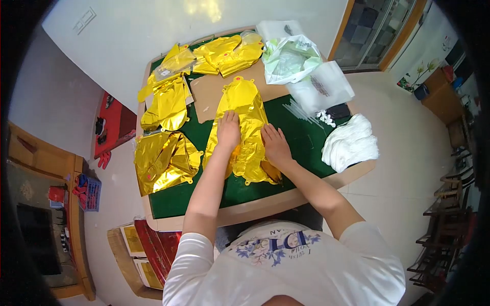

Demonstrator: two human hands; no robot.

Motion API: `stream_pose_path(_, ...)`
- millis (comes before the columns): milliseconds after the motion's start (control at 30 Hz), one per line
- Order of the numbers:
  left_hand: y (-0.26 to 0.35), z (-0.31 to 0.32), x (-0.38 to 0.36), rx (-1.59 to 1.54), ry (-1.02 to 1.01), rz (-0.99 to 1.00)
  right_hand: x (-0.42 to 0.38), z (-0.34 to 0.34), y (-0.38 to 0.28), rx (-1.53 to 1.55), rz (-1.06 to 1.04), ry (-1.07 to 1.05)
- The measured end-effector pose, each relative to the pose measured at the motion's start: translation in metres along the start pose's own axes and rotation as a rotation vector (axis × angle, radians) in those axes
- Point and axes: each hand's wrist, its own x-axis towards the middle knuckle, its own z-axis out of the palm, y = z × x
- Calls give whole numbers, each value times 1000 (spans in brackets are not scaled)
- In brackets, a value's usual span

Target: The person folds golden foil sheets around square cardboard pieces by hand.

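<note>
A flat gold foil balloon (244, 102) lies lengthwise in front of me on the green tabletop (301, 171), its surface creased. My left hand (228, 131) rests on its left side, fingers stretched out over the foil. On its right edge lies my right hand (276, 146), fingers extended and slightly apart. Neither hand appears to grip anything. The foil under both hands is hidden. To the left sits another crumpled gold foil balloon (166, 162), with more gold foil (168, 104) behind it.
At the back are gold foil pieces (227, 55), a cardboard sheet (204, 94) and a white-green plastic bag (291, 58). Clear sticks (302, 111), small white pieces (325, 118) and a white stringy bundle (351, 143) lie right. A light rim (255, 205) edges the table.
</note>
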Motion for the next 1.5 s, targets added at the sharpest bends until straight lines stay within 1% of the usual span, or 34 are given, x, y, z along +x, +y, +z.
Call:
stream_pose_path(67,13,-4,10,-28,159,190,0,2,0,-3,0,44)
stream_pose_path(100,21,-6,17,18,141,258,0,2,0,-7,-4,51)
stream_pose_path(133,27,-3,23,19,152,260,-1,2,0,-10,-14,65)
stream_pose_path(200,38,5,38,110,126,364,-1,4,2,-21,-27,92)
stream_pose_path(233,43,6,43,112,38,358,0,5,1,-18,-30,104)
stream_pose_path(267,45,6,48,115,51,362,0,5,1,-13,-31,116)
stream_pose_path(333,49,9,56,165,-41,367,-1,5,1,5,-24,112)
stream_pose_path(400,50,11,65,149,-52,364,-1,4,1,6,-10,68)
stream_pose_path(433,50,10,67,140,-63,352,0,0,0,25,12,-24)
stream_pose_path(567,50,7,77,117,-116,314,0,-4,-1,30,12,-34)
stream_pose_path(700,50,15,84,130,-108,305,0,-5,-2,45,31,-47)
stream_pose_path(800,49,24,82,150,-60,299,1,-7,-4,52,41,-67)
stream_pose_path(867,53,25,79,98,-14,261,0,-6,-3,54,45,-74)
stream_pose_path(967,58,23,77,56,-17,219,1,-3,-2,9,23,-58)
stream_pose_path(1033,58,24,77,60,-7,212,1,0,-2,24,-1,81)
stream_pose_path(1200,56,20,72,71,54,186,0,1,-2,23,-6,77)
stream_pose_path(1267,48,18,59,87,124,173,0,1,-1,27,-5,76)
stream_pose_path(1300,40,18,53,90,114,171,0,3,1,17,-16,86)
stream_pose_path(1367,14,19,38,-90,277,-53,0,4,0,24,-17,91)
stream_pose_path(1467,-16,4,9,-106,283,-29,1,4,1,11,-6,76)
stream_pose_path(1500,-16,0,-1,-117,371,40,1,4,2,1,-17,87)
